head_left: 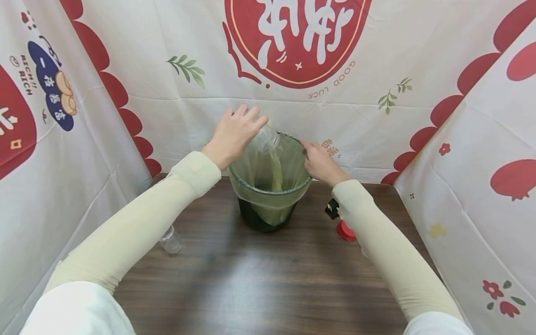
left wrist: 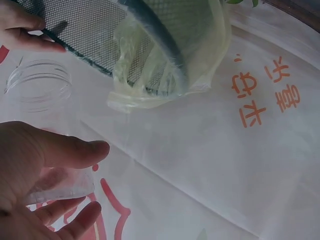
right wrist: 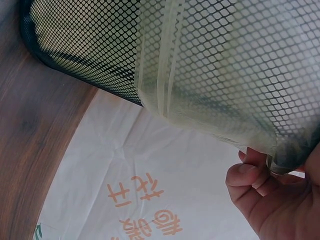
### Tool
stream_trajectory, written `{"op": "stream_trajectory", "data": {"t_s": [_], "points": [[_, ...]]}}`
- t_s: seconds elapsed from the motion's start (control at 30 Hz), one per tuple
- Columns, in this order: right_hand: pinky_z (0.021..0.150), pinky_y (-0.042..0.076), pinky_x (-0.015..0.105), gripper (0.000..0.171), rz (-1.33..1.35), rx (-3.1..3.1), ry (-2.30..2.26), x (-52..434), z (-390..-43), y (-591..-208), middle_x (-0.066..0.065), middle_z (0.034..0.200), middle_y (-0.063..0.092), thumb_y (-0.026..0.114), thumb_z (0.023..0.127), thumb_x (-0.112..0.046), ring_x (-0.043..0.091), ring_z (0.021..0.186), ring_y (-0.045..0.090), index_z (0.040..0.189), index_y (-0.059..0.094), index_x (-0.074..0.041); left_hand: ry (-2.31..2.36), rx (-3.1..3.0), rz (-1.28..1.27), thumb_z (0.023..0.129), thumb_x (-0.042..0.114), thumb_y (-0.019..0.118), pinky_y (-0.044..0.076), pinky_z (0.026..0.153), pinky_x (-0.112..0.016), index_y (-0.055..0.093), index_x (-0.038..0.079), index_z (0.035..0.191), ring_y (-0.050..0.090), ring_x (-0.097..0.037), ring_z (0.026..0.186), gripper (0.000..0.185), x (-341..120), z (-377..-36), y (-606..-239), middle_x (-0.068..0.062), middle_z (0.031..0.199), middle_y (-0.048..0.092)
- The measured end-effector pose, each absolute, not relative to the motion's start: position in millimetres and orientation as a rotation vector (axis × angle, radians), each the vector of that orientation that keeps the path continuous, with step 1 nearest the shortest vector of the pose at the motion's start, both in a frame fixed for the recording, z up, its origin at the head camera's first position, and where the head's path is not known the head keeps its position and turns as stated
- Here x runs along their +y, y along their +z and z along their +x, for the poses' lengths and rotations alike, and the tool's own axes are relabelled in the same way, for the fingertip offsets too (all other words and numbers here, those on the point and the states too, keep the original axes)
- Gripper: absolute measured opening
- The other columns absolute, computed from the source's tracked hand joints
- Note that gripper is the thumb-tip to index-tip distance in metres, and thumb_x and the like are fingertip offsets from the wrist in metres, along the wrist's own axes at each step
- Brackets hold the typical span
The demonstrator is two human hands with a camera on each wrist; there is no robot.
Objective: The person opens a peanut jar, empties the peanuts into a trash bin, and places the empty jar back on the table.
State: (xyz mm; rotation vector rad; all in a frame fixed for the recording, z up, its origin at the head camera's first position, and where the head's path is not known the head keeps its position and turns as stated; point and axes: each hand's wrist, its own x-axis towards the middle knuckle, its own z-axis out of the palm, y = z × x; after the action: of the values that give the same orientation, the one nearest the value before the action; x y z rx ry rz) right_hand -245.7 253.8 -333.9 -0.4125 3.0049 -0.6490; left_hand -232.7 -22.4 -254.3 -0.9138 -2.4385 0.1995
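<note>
A black mesh bin (head_left: 268, 211) lined with a pale green plastic bag (head_left: 289, 172) stands at the back of the wooden table (head_left: 251, 279). My left hand (head_left: 234, 132) grips a clear plastic bottle (head_left: 268, 138) tipped mouth-down over the bin, and a yellowish stream (head_left: 276, 172) runs from it into the bag. In the left wrist view the fingers (left wrist: 60, 152) curl round the bottle (left wrist: 40, 92). My right hand (head_left: 320, 163) pinches the bin's right rim; in the right wrist view its fingers (right wrist: 260, 177) curl over the rim and bag edge (right wrist: 280, 157) beside the mesh bin (right wrist: 90, 45).
A small clear cup (head_left: 170, 240) stands on the table under my left forearm. A red cap (head_left: 345, 231) lies by my right forearm. Printed white and red cloth (head_left: 293, 93) walls the table on the left, back and right.
</note>
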Motion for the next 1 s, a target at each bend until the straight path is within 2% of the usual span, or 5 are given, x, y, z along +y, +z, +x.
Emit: {"op": "stream_trajectory", "data": {"t_s": [0.13,0.33,0.57,0.8,1.0], "points": [[0.128,0.034,0.06,0.061,-0.415,3.008,-0.639,254,-246,-333,0.037,0.161,0.042,0.033,0.106,0.0,0.051,0.152,0.041,0.167,0.029,0.004,0.182,-2.414,-0.903,0.093,0.0,0.074,0.059,0.08,-0.047,0.059,0.008,0.134,0.063,-0.039,0.118,0.045,-22,-231,-247,-0.017,0.128,0.064],[0.128,0.034,0.06,0.063,-0.427,3.012,-0.651,254,-245,-332,0.037,0.161,0.042,0.035,0.105,0.001,0.051,0.152,0.041,0.167,0.029,0.004,0.138,-2.355,-0.865,0.094,0.002,0.073,0.06,0.08,-0.047,0.057,0.007,0.138,0.064,-0.038,0.118,0.047,-20,-228,-235,-0.017,0.126,0.064],[0.129,0.032,0.06,0.063,-0.417,3.006,-0.66,254,-243,-332,0.036,0.162,0.041,0.035,0.105,0.0,0.051,0.154,0.039,0.167,0.028,0.003,0.091,-2.33,-0.799,0.096,0.001,0.069,0.058,0.075,-0.046,0.055,0.006,0.144,0.065,-0.037,0.119,0.05,-16,-224,-228,-0.018,0.13,0.065],[0.128,0.033,0.061,0.062,-0.414,3.002,-0.658,255,-243,-332,0.036,0.162,0.041,0.036,0.106,0.0,0.051,0.153,0.04,0.168,0.028,0.002,0.133,-2.321,-0.793,0.1,0.002,0.066,0.061,0.077,-0.044,0.058,0.005,0.14,0.068,-0.036,0.116,0.041,-13,-222,-239,-0.018,0.127,0.068],[0.127,0.034,0.06,0.061,-0.428,3.017,-0.656,255,-244,-334,0.036,0.161,0.043,0.035,0.106,0.0,0.051,0.153,0.041,0.167,0.03,0.003,0.211,-2.332,-0.841,0.098,0.001,0.067,0.057,0.073,-0.041,0.059,0.01,0.136,0.065,-0.035,0.117,0.039,-9,-219,-253,-0.014,0.127,0.066]]}}
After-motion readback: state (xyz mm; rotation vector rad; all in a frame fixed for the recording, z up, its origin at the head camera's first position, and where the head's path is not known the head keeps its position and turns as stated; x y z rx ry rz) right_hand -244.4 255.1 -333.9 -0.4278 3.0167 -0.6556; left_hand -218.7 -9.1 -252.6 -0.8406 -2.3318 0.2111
